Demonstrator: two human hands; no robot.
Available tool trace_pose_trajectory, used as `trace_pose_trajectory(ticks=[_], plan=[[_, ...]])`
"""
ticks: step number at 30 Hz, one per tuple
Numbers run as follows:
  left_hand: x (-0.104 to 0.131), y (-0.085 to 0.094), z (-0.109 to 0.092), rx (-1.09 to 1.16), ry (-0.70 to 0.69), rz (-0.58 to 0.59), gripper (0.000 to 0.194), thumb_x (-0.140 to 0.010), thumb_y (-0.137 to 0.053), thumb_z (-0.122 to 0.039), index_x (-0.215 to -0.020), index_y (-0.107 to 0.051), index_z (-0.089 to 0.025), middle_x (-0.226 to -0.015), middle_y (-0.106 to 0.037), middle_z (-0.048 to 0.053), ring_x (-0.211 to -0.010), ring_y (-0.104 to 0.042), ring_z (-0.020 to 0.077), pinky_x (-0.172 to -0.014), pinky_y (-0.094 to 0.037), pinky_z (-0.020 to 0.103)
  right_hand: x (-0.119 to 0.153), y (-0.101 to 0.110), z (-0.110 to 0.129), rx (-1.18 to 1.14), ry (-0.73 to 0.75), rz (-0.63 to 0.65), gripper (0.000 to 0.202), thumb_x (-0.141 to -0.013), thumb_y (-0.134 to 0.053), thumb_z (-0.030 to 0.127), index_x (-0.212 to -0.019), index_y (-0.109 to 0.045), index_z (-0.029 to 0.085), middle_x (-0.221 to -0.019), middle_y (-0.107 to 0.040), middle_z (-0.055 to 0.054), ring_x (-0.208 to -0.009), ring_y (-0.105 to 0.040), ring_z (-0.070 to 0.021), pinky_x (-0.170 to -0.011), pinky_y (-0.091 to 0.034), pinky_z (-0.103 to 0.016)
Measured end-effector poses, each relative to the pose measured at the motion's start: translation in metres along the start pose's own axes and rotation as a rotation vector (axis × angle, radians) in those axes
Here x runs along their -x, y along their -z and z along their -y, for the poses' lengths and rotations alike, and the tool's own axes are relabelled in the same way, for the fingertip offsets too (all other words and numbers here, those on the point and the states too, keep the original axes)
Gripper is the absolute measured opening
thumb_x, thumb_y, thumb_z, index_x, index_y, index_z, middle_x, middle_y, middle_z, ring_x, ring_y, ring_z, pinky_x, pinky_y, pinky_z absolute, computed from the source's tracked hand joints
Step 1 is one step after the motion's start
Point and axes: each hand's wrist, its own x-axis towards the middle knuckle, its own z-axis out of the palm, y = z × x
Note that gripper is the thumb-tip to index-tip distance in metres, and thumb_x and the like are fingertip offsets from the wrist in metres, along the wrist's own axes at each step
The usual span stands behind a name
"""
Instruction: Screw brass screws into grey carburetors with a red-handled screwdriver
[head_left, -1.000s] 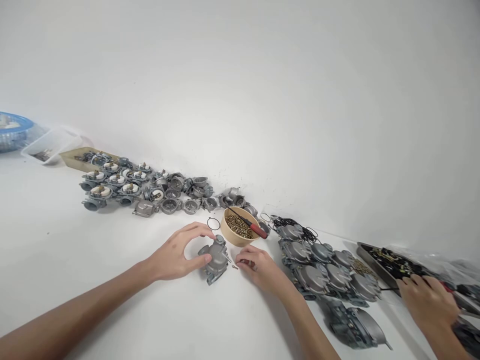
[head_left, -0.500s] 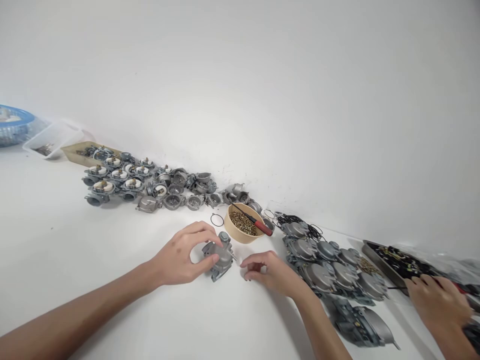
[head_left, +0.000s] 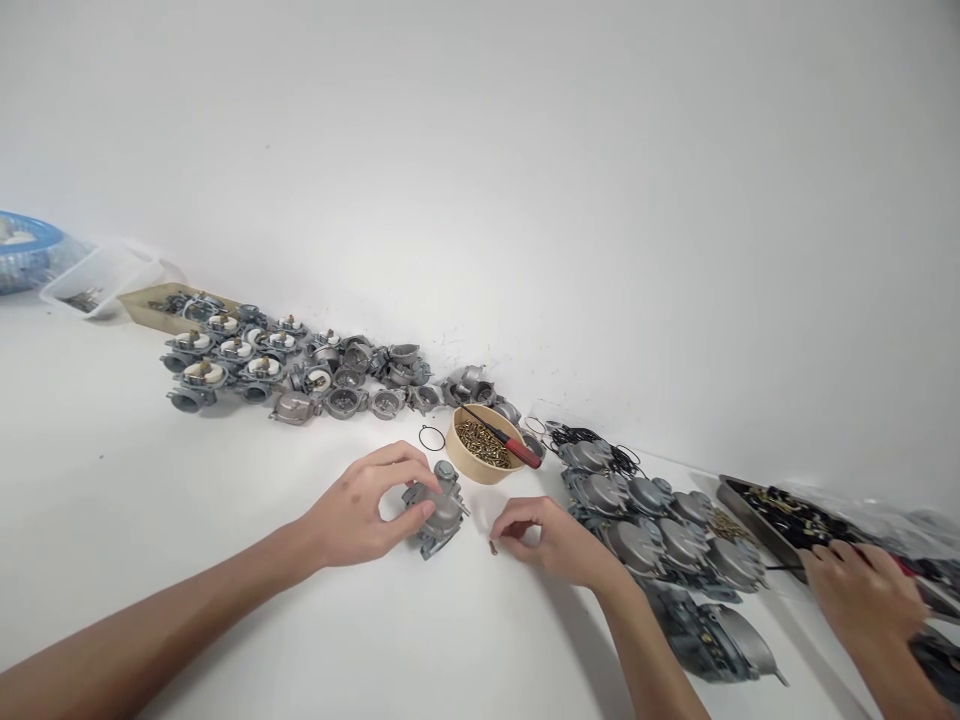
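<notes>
My left hand point(head_left: 375, 505) holds a grey metal carburetor point(head_left: 444, 508) on the white table, thumb on the near side and fingers over its far side. To the right of it, my right hand point(head_left: 536, 535) is closed in a pinch just above the tabletop. A small brass-coloured screw point(head_left: 493, 547) sticks out below its fingertips, apart from the carburetor. Behind the carburetor stands a round tan tub point(head_left: 471, 465) filled with small brass screws point(head_left: 480, 442). A red-handled screwdriver point(head_left: 517, 447) rests across this tub. A thin black rubber ring point(head_left: 432, 438) lies beside it.
Carburetor bodies with white floats point(head_left: 202, 373) and loose bowls point(head_left: 345, 402) spread to the left. Rows of assembled carburetors point(head_left: 634, 545) stand on the right, near black rings point(head_left: 581, 440). Another person's hand point(head_left: 862, 590) grips a tool by a dark tray point(head_left: 765, 520).
My right hand has drawn slightly away to the right, and a small screw now shows at its fingertips. My left hand stays on the carburetor.
</notes>
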Motion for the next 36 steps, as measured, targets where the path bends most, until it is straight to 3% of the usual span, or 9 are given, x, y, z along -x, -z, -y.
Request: trace_pose_trajectory(ticks=[5, 18, 25, 30, 33, 36], plan=[[0.000, 0.000, 0.001, 0.018, -0.011, -0.005, 0.015, -0.097, -0.061, -0.017, -0.105, -0.072, -0.024, -0.107, -0.067, 0.005, -0.091, -0.063, 0.0182, -0.085, -0.052, 0.032, 0.004, 0.001, 0.006, 0.043, 0.001, 0.037, 0.019, -0.084, -0.066, 0.025, -0.091, -0.083, 0.025, -0.083, -0.076, -0.004, -0.068, -0.066, -0.0171, -0.065, -0.055, -0.030], [0.002, -0.002, -0.003, 0.060, -0.109, -0.024, 0.018, -0.095, -0.058, -0.012, -0.101, -0.073, -0.020, -0.100, -0.069, 0.008, -0.083, -0.064, 0.0171, -0.073, -0.054, 0.029, -0.001, -0.015, 0.010, 0.054, 0.029, 0.023, 0.015, -0.072, -0.063, 0.013, -0.072, -0.076, 0.021, -0.075, -0.072, -0.003, -0.061, -0.062, -0.0160, -0.062, -0.051, -0.029], [0.013, -0.015, -0.006, -0.062, -0.303, 0.130, 0.014, -0.096, -0.059, -0.015, -0.100, -0.072, -0.019, -0.084, -0.071, 0.006, -0.062, -0.060, 0.0148, -0.055, -0.048, 0.027, -0.002, -0.018, 0.020, -0.215, 0.155, 0.033, 0.014, -0.070, -0.063, 0.013, -0.076, -0.075, 0.018, -0.076, -0.070, -0.003, -0.062, -0.060, -0.0129, -0.063, -0.051, -0.027], [0.024, -0.040, -0.006, -0.148, -0.431, 0.090, 0.018, -0.104, -0.059, -0.027, -0.111, -0.073, -0.017, -0.090, -0.075, 0.006, -0.066, -0.067, 0.0161, -0.059, -0.054, 0.028, -0.006, -0.038, 0.032, -0.465, 0.288, 0.092, 0.007, -0.067, -0.069, 0.017, -0.072, -0.073, 0.016, -0.072, -0.068, -0.003, -0.063, -0.059, -0.0127, -0.061, -0.049, -0.026], [0.027, -0.047, -0.009, -0.117, -0.432, 0.075, 0.019, -0.106, -0.058, -0.025, -0.110, -0.074, -0.016, -0.094, -0.077, 0.007, -0.071, -0.071, 0.0161, -0.062, -0.057, 0.026, -0.010, -0.053, 0.035, -0.685, 0.342, 0.131, 0.009, -0.064, -0.076, 0.013, -0.073, -0.075, 0.015, -0.069, -0.066, -0.002, -0.063, -0.058, -0.0124, -0.061, -0.046, -0.026], [0.028, -0.048, -0.011, -0.083, -0.437, 0.017, 0.017, -0.103, -0.062, -0.020, -0.105, -0.078, -0.016, -0.089, -0.077, 0.007, -0.066, -0.069, 0.0146, -0.055, -0.054, 0.024, -0.012, -0.062, 0.038, -0.802, 0.345, 0.149, 0.009, -0.066, -0.080, 0.014, -0.074, -0.075, 0.015, -0.070, -0.067, -0.003, -0.064, -0.059, -0.0134, -0.061, -0.047, -0.027]])
